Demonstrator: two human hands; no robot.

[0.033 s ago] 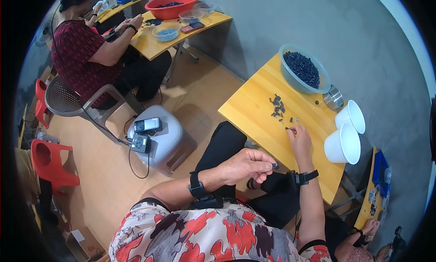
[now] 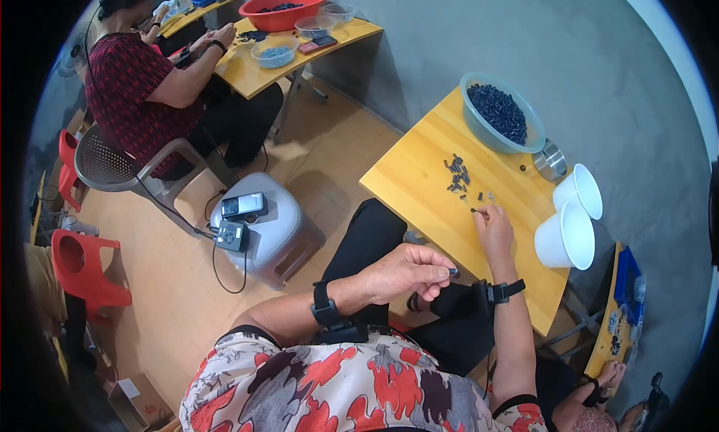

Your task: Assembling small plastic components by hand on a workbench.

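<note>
My left hand [image 2: 401,275] is closed in front of the table's near edge, thumb and forefinger pinching a small dark piece [image 2: 453,272]. My right hand [image 2: 494,233] reaches over the yellow table [image 2: 419,177], its fingertips closed on another small dark piece [image 2: 474,210] at the tabletop. A loose heap of small dark cylindrical pieces [image 2: 457,179] lies just beyond my right hand, with a few single ones beside its fingers. Farther back, a translucent bluish bowl [image 2: 477,134] holds many more dark pieces. The exact kind of these pieces is too small to tell.
Right of the bowl stand a metal cup [image 2: 550,162] and two white tubs [image 2: 563,241]. A grey stool [image 2: 288,233] with a handheld device and a black box is at my left. A co-worker [image 2: 138,95] sits at another table; another person's hands [image 2: 610,373] show lower right.
</note>
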